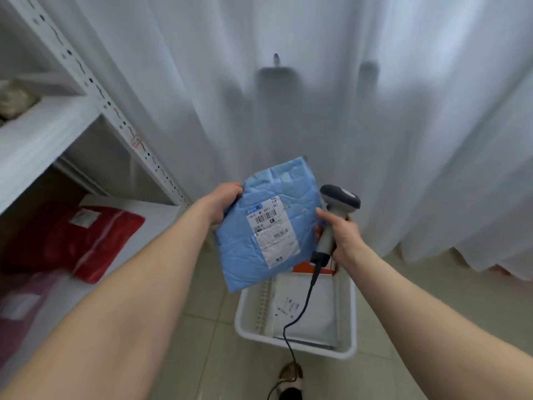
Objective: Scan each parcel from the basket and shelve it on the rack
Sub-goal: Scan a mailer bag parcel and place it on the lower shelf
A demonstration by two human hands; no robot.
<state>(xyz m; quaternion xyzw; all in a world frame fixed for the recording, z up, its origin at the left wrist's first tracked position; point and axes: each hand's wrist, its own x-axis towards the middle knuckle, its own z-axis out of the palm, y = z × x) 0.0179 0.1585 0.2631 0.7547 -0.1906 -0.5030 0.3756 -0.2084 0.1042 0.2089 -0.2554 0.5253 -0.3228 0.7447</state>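
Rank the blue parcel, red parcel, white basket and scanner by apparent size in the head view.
1. blue parcel, though it is held nearest the camera.
2. red parcel and white basket: about alike, and the basket is partly hidden, so not ranked.
3. scanner, smallest.

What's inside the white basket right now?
A labelled white parcel and, at the far end, an orange item. The held blue parcel and scanner cover that end of the basket, so more may be hidden.
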